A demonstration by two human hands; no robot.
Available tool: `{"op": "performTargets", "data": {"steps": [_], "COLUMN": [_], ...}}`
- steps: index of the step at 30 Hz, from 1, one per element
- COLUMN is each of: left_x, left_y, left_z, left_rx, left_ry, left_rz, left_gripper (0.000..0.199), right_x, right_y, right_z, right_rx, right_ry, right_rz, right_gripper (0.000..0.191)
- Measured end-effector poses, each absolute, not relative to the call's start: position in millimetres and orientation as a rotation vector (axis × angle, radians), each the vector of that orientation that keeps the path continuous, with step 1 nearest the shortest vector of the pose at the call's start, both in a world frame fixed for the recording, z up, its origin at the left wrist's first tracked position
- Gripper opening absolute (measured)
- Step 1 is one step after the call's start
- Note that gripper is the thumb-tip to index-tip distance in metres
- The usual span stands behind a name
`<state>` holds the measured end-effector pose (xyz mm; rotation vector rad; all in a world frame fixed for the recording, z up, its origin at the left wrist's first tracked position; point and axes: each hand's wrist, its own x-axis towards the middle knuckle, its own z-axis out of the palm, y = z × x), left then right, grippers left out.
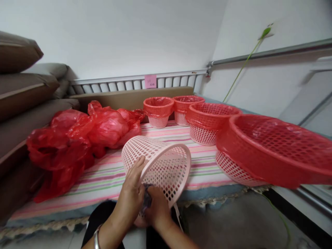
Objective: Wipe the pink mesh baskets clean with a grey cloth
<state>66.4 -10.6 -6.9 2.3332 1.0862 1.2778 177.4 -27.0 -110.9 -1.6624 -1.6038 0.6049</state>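
Note:
A pale pink perforated plastic basket lies tilted on its side at the bed's edge, its mouth facing right and toward me. My left hand holds the basket at its near side, fingers lying along the outer wall and thumb by the rim. At the lower part of the mouth, my right hand is closed round a dark grey cloth pressed against the rim. Much of the cloth is hidden by my hands.
Several similar baskets lined with red plastic bags stand on the right, one large basket nearest. Crumpled red bags lie left on the striped sheet. Stacked cushions rise at far left. A radiator and pipe run along the walls.

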Motion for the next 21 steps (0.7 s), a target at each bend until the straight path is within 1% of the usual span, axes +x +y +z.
{"op": "performTargets", "data": {"steps": [2,3,5,6,8,11,14,16,18,21], "left_x": [64,61,55,52,48,50,65,79,94,117], "left_y": [-10,-9,-8,-8,-8,-8,-6,-4,-2,-1], "left_z": [-7,-6,2,8,23,39,41,38,38,45], "left_rx": [2.321,2.311,2.294,2.296,2.319,2.371,2.447,2.507,2.546,2.565], "left_ry": [1.117,1.132,1.158,1.167,1.188,1.242,1.262,1.254,1.276,1.325], "left_rz": [1.269,1.260,1.235,1.217,1.163,1.083,1.047,1.012,0.990,0.955], "left_gripper": [0.080,0.080,0.079,0.078,0.075,0.074,0.075,0.074,0.072,0.068], "right_x": [152,144,134,131,128,128,144,170,205,260], "right_y": [-29,-30,-32,-35,-42,-54,-55,-49,-37,-12], "right_z": [-89,-75,-47,-37,-30,-57,-102,-123,-129,-109], "right_rx": [-1.397,-1.220,-0.936,-0.839,-0.773,-0.972,-1.328,-1.577,-1.742,-1.763], "right_ry": [-1.156,-0.970,-0.744,-0.718,-0.818,-1.190,-1.681,-1.968,-2.119,-2.174], "right_rz": [1.053,1.166,1.280,1.289,1.268,1.053,0.679,0.429,0.250,0.141], "right_gripper": [0.023,0.022,0.024,0.026,0.033,0.034,0.028,0.026,0.029,0.024]}}
